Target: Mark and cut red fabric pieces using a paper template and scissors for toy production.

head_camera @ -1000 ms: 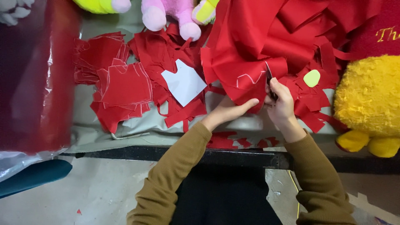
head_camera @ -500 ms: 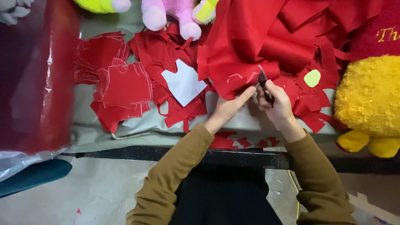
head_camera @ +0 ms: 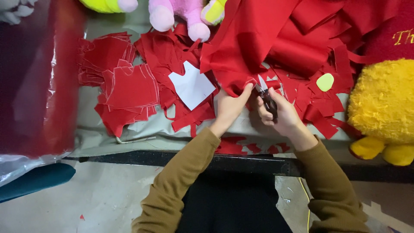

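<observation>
My right hand (head_camera: pixel 281 114) grips dark-handled scissors (head_camera: pixel 267 97) whose blades point up into the edge of a large piece of red cloth (head_camera: pixel 254 39). My left hand (head_camera: pixel 230 105) pinches the lower edge of that same red cloth just left of the blades. Both hands sit close together near the table's front. A white paper pattern (head_camera: pixel 192 84) lies on red scraps to the left of my left hand. Both sleeves are olive brown.
A stack of cut red pieces (head_camera: pixel 125 86) lies at left. A yellow plush toy (head_camera: pixel 384 103) sits at right, a pink plush (head_camera: pixel 177 13) at the back. A small pale green oval (head_camera: pixel 324 82) lies on scraps. Dark red plastic-wrapped roll (head_camera: pixel 39 82) at far left.
My left hand has risen from the table and taken hold of the cloth edge. My right hand with the scissors has shifted left and slightly down toward it.
</observation>
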